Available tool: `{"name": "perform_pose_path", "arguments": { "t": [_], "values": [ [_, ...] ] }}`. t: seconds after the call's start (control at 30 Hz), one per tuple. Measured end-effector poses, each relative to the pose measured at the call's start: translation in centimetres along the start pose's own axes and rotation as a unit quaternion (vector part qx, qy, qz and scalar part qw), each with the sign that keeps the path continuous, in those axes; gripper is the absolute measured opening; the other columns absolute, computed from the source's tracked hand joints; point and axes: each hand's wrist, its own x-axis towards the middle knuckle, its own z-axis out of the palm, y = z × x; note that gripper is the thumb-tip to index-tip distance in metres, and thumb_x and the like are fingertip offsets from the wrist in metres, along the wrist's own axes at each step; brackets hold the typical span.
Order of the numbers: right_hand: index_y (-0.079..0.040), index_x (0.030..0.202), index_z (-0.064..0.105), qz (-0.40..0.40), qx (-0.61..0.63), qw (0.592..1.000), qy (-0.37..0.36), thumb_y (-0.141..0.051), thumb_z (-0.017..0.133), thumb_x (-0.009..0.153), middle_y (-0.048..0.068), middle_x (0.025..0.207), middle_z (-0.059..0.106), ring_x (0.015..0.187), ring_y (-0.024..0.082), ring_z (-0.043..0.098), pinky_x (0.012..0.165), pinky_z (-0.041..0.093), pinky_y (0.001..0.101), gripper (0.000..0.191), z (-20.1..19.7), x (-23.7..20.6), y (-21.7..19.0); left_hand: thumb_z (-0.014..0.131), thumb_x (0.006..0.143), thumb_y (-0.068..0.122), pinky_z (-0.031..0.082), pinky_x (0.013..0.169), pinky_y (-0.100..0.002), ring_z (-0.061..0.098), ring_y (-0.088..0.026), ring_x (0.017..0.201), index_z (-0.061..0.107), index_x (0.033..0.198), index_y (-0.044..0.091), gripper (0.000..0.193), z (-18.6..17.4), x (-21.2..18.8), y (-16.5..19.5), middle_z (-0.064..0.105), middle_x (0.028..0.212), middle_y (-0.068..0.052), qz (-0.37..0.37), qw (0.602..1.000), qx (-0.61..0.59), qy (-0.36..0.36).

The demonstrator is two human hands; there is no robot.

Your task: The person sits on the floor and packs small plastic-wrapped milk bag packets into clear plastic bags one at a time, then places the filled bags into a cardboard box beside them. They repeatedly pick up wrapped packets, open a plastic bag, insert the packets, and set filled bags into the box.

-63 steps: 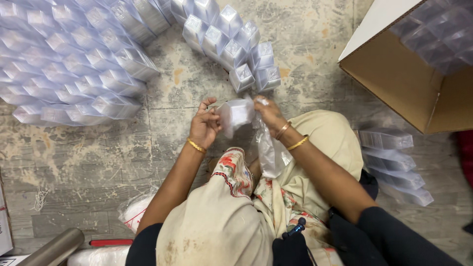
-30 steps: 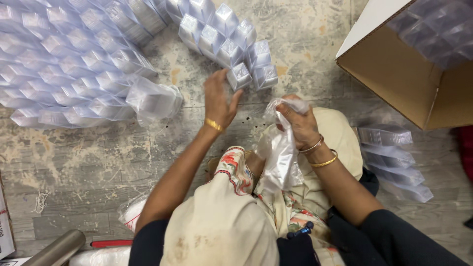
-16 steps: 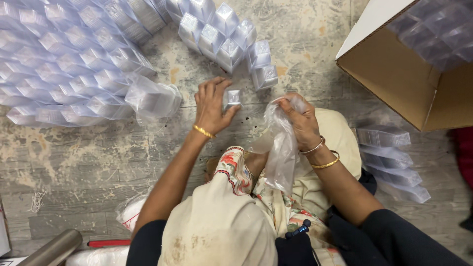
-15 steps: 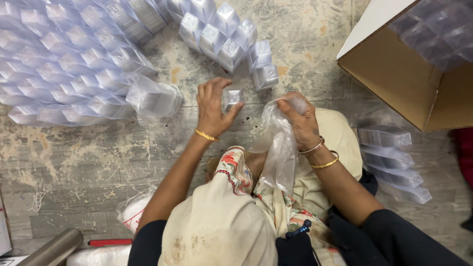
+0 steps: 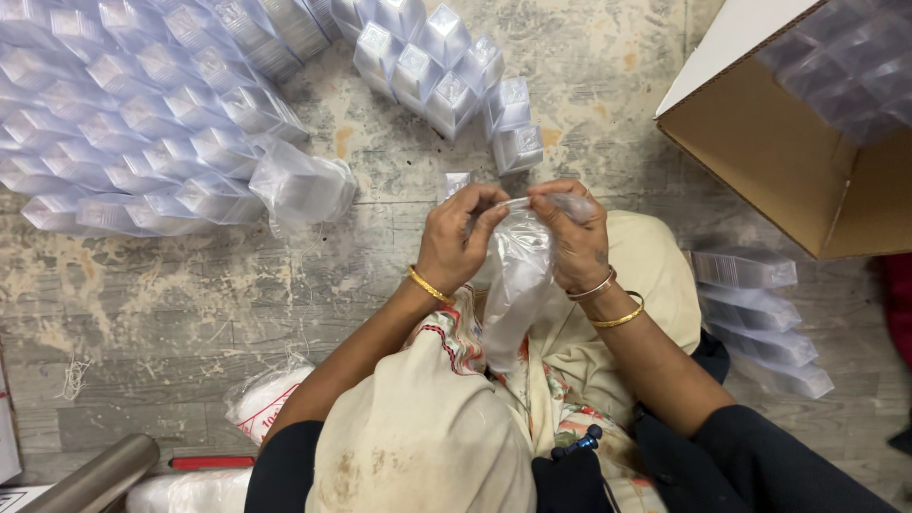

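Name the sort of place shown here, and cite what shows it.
Probably a small packing workshop floor: rows of clear plastic boxes, an open cardboard carton, and both hands opening a plastic bag.

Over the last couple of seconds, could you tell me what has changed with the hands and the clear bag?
The left hand came back from the small clear boxes on the floor and now pinches the top of the clear plastic bag together with the right hand. The wrapped box it set down lies beside the big rows of boxes. The cardboard carton and flat stacks stayed put.
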Motion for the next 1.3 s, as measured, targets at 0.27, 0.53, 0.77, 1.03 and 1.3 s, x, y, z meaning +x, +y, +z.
{"name": "perform_pose_path", "arguments": {
  "t": [0.27, 0.53, 0.77, 1.03, 1.3],
  "values": [
    [-0.007, 0.102, 0.063, -0.015, 0.036, 0.999, -0.005, -0.008, 0.075, 0.097, -0.001, 0.096, 0.065, 0.089, 0.008, 0.061, 0.082, 0.05, 0.0229, 0.013, 0.1, -0.3, 1.1, 0.077, 0.09, 0.02, 0.053, 0.081, -0.036, 0.064, -0.027, 0.092, 0.063, 0.104, 0.001, 0.027, 0.1, -0.1, 0.0, 0.064, 0.101, -0.012, 0.083, 0.996, -0.021, -0.03],
    [-0.008, 0.1, 0.065, 0.21, 0.138, 0.968, 0.011, -0.042, 0.062, 0.091, 0.002, 0.082, 0.066, 0.072, 0.012, 0.062, 0.064, 0.055, 0.0279, 0.036, -0.1, 0.3, 2.0, 0.071, 0.105, 0.021, 0.045, 0.071, -0.027, 0.055, -0.012, 0.075, 0.059, 0.097, 0.004, 0.022, 0.1, -3.4, -4.1, 0.062, 0.078, -0.004, -0.19, 0.833, -0.499, -0.142],
    [-0.013, 0.097, 0.06, 0.222, 0.06, 0.967, -0.109, -0.012, 0.066, 0.097, -0.001, 0.083, 0.061, 0.075, 0.009, 0.058, 0.063, 0.049, 0.026, 0.007, -1.4, 1.1, 1.1, 0.065, 0.084, 0.006, 0.046, 0.067, -0.025, 0.058, -0.009, 0.069, 0.06, 0.094, 0.005, 0.01, -4.0, -1.8, -7.3, 0.062, 0.079, -0.001, -0.233, 0.873, -0.425, -0.06],
    [-0.005, 0.105, 0.07, 0.202, -0.042, 0.974, 0.092, -0.021, 0.069, 0.095, 0.003, 0.092, 0.071, 0.081, 0.014, 0.064, 0.076, 0.052, 0.0318, 0.018, 5.4, 6.5, 7.2, 0.059, 0.09, 0.006, 0.053, 0.083, -0.042, 0.07, -0.033, 0.095, 0.066, 0.108, 0.005, 0.02, 0.0, 3.6, -15.1, 0.072, 0.1, -0.016, -0.157, 0.98, 0.041, 0.113],
    [-0.004, 0.127, 0.056, 0.095, -0.212, 0.966, 0.111, -0.003, 0.072, 0.088, 0.012, 0.111, 0.066, 0.101, 0.024, 0.066, 0.09, 0.052, 0.0378, 0.042, 3.4, 6.0, 6.9, 0.068, 0.072, 0.002, 0.051, 0.084, -0.041, 0.062, -0.034, 0.093, 0.058, 0.117, 0.004, 0.046, -1.9, 2.8, -14.6, 0.061, 0.098, -0.016, -0.198, 0.957, 0.156, 0.145]
  ]
}}
